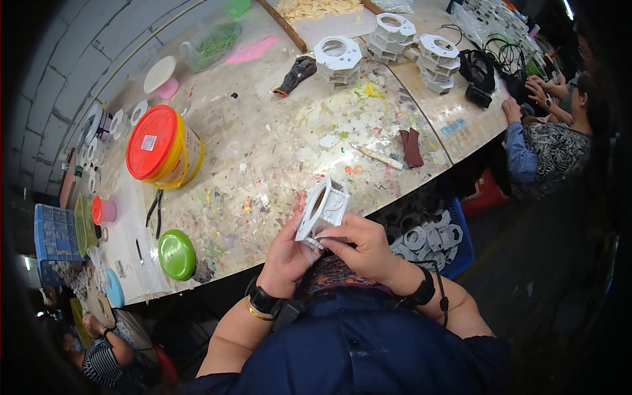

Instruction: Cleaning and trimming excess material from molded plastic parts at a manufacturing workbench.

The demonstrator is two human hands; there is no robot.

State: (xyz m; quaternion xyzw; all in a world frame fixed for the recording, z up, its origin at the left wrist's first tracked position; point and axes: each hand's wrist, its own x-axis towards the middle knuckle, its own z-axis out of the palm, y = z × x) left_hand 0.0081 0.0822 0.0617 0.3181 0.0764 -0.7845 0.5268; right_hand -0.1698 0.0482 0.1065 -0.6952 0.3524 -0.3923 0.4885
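Just beyond the table's near edge, I hold up a white openwork frame (322, 212) with an angular outline and a large opening, tilted on its side. My left hand (284, 255) is closed around its lower left part. At its lower end, my right hand (361, 245) pinches a small dark strip (337, 238) that looks like sandpaper and presses it to the frame. My fingers hide most of that strip. Two dark red-brown sandpaper strips (412, 148) lie on the table to the right, beside a pale stick-like tool (378, 157).
Stacked white frames (338, 54) stand at the back. A yellow bucket (179, 158) with a red lid and a green round lid (176, 255) sit to the left. Below the table's right edge, a blue crate (465, 245) holds several white parts. Other people sit at both sides.
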